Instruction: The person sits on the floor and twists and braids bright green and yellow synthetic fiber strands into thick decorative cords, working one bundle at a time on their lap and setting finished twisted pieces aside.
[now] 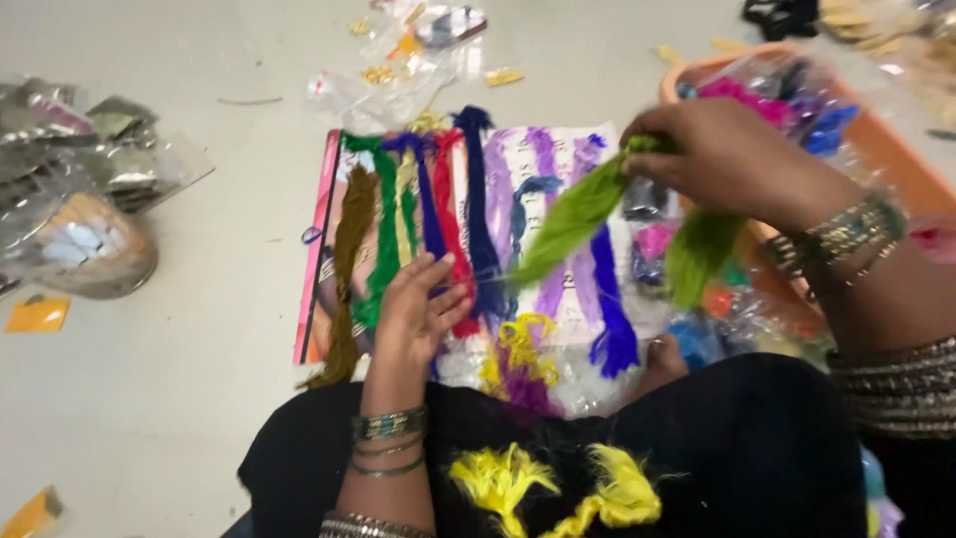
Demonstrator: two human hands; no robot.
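Right hand point(722, 159) pinching light-green thread skein point(578, 214), left hand point(418, 309) open, flat on laid-out skeins point(438, 214)

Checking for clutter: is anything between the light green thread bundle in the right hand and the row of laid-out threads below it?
Nothing visible. The light green bundle hangs from the right hand directly over the row.

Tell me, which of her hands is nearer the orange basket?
Right. The right hand, gripping a light green thread bundle, hovers at the orange basket rim. The left hand rests on the laid-out skeins, well to its left.
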